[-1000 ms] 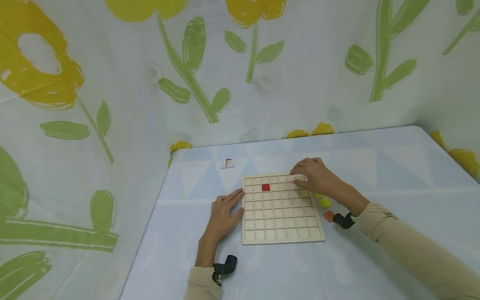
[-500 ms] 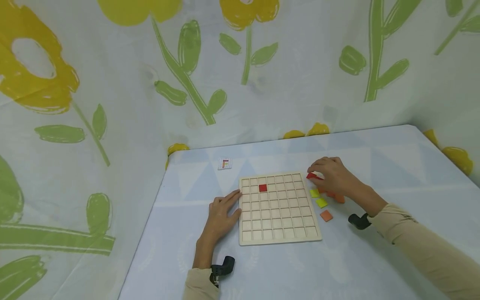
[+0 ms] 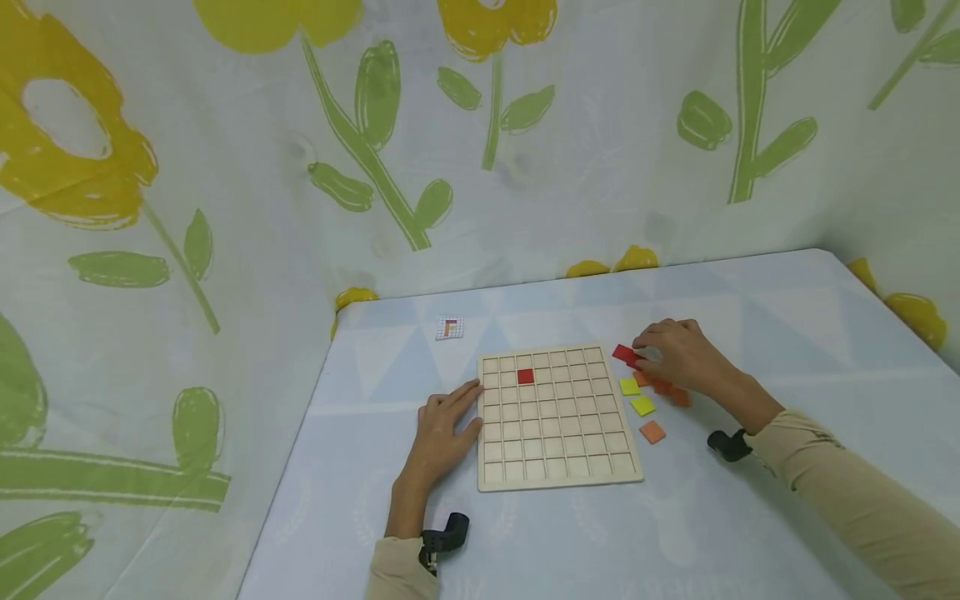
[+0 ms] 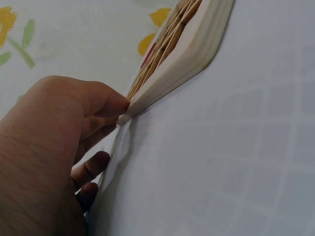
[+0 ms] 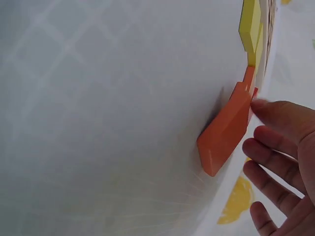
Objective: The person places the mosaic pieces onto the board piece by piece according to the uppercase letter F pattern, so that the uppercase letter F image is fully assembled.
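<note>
A square wooden grid board (image 3: 557,418) lies on the table, with one red tile (image 3: 526,377) in a cell near its far edge. My left hand (image 3: 442,433) rests at the board's left side, fingertips and thumb against the edge. In the left wrist view, fingertips (image 4: 120,105) touch the pale rim. My right hand (image 3: 682,354) is over the loose tiles right of the board, thumb and fingers apart and loosely bent. Its fingertips are right beside the loose red tiles (image 3: 624,354). In the right wrist view the thumb (image 5: 268,110) meets a red edge behind an orange tile (image 5: 224,135).
Two yellow tiles (image 3: 642,406) lie along the board's right edge, with a separate orange tile (image 3: 652,432) nearer me. More orange tiles (image 3: 678,397) sit below my right hand. A small card (image 3: 450,327) printed with a coloured grid pattern lies beyond the board. Flowered cloth (image 3: 525,208) hangs behind the table.
My right hand has moved right, from the board's far right corner to the loose tiles, uncovering the red and orange ones. The left hand stays at the board's edge.
</note>
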The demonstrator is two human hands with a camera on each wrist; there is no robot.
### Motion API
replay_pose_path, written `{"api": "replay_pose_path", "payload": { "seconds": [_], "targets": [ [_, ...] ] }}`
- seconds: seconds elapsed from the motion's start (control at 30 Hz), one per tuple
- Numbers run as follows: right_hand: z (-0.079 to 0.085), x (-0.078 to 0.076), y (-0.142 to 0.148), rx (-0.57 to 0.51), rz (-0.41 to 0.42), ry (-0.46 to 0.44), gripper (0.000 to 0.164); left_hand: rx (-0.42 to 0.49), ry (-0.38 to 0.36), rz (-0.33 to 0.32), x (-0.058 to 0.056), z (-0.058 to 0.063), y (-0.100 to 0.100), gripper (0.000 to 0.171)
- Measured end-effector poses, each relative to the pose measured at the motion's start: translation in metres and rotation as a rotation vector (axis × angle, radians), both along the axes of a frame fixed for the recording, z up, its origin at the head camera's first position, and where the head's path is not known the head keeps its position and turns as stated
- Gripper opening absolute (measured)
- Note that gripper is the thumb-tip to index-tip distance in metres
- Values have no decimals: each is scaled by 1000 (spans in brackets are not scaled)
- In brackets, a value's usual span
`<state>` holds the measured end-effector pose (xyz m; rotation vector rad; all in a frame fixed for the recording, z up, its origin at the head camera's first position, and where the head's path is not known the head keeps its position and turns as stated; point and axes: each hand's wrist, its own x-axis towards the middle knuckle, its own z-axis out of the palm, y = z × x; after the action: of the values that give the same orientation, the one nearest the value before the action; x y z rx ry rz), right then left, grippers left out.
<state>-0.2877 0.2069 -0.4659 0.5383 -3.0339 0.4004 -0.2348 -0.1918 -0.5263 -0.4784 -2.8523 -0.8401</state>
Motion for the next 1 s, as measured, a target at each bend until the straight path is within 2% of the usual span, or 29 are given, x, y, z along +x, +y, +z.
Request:
{"api": "replay_pose_path", "payload": {
  "seconds": [0.2, 0.57, 0.73, 1.0],
  "targets": [
    [-3, -1, 2, 3, 2, -2, 33, -1, -3, 4, 0, 1, 1, 53],
    [-2, -1, 5, 1, 2, -21, 19, 3, 4, -3, -1, 3, 2, 53],
    [1, 3, 6, -46, -4, -25, 19, 7, 19, -9, 0, 2, 3, 52],
    [5, 7, 3, -122, 59, 15, 24, -5, 9, 8, 0, 1, 1, 52]
  ]
}}
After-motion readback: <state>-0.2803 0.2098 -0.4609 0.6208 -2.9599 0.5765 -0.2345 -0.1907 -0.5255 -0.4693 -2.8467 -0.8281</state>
